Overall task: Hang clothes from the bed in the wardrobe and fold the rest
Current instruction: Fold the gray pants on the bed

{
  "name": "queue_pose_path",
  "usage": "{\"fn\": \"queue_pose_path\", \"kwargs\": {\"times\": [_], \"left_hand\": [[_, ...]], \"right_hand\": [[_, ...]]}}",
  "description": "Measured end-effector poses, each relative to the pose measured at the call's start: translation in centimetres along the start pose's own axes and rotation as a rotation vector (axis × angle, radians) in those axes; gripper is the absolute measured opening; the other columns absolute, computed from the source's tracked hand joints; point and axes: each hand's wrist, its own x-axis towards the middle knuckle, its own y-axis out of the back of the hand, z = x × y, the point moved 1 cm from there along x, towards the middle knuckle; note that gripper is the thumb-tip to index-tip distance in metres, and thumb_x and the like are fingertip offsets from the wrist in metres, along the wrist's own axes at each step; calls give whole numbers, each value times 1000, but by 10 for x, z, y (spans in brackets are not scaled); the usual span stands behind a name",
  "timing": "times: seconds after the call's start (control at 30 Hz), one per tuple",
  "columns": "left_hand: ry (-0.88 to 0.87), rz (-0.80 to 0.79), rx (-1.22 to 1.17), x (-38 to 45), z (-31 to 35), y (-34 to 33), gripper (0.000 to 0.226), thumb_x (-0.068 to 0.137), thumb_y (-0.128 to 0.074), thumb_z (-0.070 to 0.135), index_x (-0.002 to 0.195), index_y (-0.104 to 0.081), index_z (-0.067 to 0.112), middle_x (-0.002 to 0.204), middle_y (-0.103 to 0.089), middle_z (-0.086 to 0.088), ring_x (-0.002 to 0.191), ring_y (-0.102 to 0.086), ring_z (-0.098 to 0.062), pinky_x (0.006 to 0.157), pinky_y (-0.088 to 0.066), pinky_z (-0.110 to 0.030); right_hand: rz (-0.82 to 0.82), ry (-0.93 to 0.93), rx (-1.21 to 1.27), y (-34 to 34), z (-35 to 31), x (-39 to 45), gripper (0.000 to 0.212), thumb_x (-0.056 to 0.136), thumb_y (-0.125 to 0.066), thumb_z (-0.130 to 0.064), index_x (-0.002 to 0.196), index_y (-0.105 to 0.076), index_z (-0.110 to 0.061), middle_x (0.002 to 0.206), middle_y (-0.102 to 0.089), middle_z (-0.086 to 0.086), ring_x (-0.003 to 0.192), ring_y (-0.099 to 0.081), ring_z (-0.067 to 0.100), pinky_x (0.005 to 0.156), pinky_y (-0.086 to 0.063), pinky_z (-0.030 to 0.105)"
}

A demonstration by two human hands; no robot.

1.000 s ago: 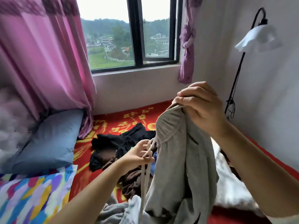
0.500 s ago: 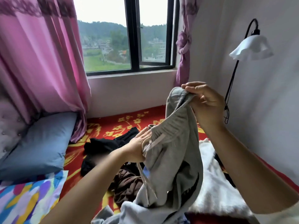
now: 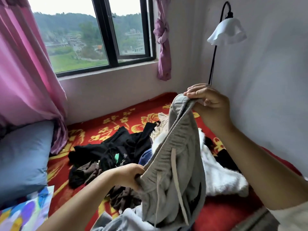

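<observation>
A grey drawstring garment [image 3: 181, 167] with an elastic waistband hangs between my hands over the bed. My right hand [image 3: 210, 105] pinches the upper end of the waistband, raised near the wall. Lower down, my left hand [image 3: 128, 176] grips the other end of the waistband. Two pale drawstrings dangle from it. Behind it a heap of clothes lies on the red flowered bedspread [image 3: 116, 124]: a black garment [image 3: 116, 147], a brown one [image 3: 88, 172], a fluffy white one [image 3: 220, 177] and a light grey piece [image 3: 120, 220] at the bottom.
A blue pillow [image 3: 23, 157] and a colourful patterned cover [image 3: 25, 212] lie at the left. Pink curtains [image 3: 25, 64] flank the window [image 3: 103, 37]. A black floor lamp with a white shade [image 3: 226, 32] stands against the right wall.
My hands have spread apart along the waistband: the left hand dropped lower and now grips the band's end, while the right keeps the other end raised. The waistband is stretched out between them.
</observation>
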Motion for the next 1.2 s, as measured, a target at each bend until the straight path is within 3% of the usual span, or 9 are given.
{"fn": "queue_pose_path", "kwargs": {"times": [0.13, 0.2, 0.33, 0.57, 0.7, 0.77, 0.9, 1.0, 1.2], "left_hand": [[135, 325, -129, -32, -21, 15, 17, 61, -62, 34, 71, -60, 21, 65, -48, 17, 62, -50, 9, 61, -35, -13], [171, 557, -283, -57, -30, 44, 30, 71, -67, 5, 56, -46, 18, 65, -44, 13, 56, -49, 6, 55, -33, -10], [83, 951, -631, -96, -12, 118, 33, 53, -72, 17, 72, -45, 11, 49, -48, 10, 45, -41, 3, 44, -34, -8], [103, 1543, -921, -128, 36, 260, 18, 85, -55, 0, 89, -50, 17, 82, -53, -3, 78, -54, -19, 78, -49, -35], [30, 1597, -765, -160, 72, 292, 23, 87, -56, 1, 85, -47, 21, 85, -51, -2, 80, -54, -17, 75, -49, -33], [110, 1480, -599, -167, 74, 278, 29, 85, -58, 0, 79, -43, 24, 81, -48, 0, 70, -50, -13, 66, -47, -29], [212, 1401, -864, -171, 53, 239, 23, 83, -60, -4, 86, -46, 14, 79, -52, -8, 63, -53, -17, 49, -52, -23], [153, 1393, -1055, -178, 48, 220, 25, 82, -62, -3, 78, -46, 15, 71, -54, -6, 46, -58, -12, 39, -48, -18], [198, 1361, -1000, -237, 16, 194, 36, 80, -59, -10, 61, -38, 13, 41, -49, 3, 35, -50, -7, 36, -42, -14]], "right_hand": [[-25, -105, -407, 21, 25, -9, 23, 64, -63, 8, 78, -63, -10, 77, -63, 1, 82, -55, -7, 79, -38, 3], [-73, -262, -545, 28, 38, -15, 17, 63, -55, 8, 74, -66, 2, 71, -60, 18, 71, -53, 10, 67, -34, -1], [-145, -486, -645, 17, 52, -6, 22, 68, -48, -8, 77, -65, 3, 74, -59, 15, 71, -50, 22, 57, -28, 17], [40, -539, -591, -28, 26, 121, 25, 89, -51, -6, 110, -55, 6, 110, -61, 23, 105, -55, 35, 81, -37, 32], [72, -548, -515, -44, 12, 169, 10, 93, -50, -13, 95, -51, -3, 103, -58, 21, 101, -54, 33, 80, -38, 26], [17, -626, -402, -59, 5, 168, 5, 92, -50, -11, 91, -48, -7, 93, -50, 12, 84, -49, 26, 55, -40, 10], [-136, -797, -36, -105, -5, 141, 22, 90, -52, -7, 68, -48, -11, 68, -48, 5, 50, -50, 12, 36, -38, 13], [-236, -796, 251, -126, -17, 132, 20, 88, -57, -5, 69, -54, -11, 59, -55, 3, 46, -55, 7, 48, -48, 21], [-913, -332, -380, -112, -14, 134, 42, 80, -69, -26, 48, -43, -22, 47, -35, -11, 42, -32, 2, 45, -26, 15]]}}
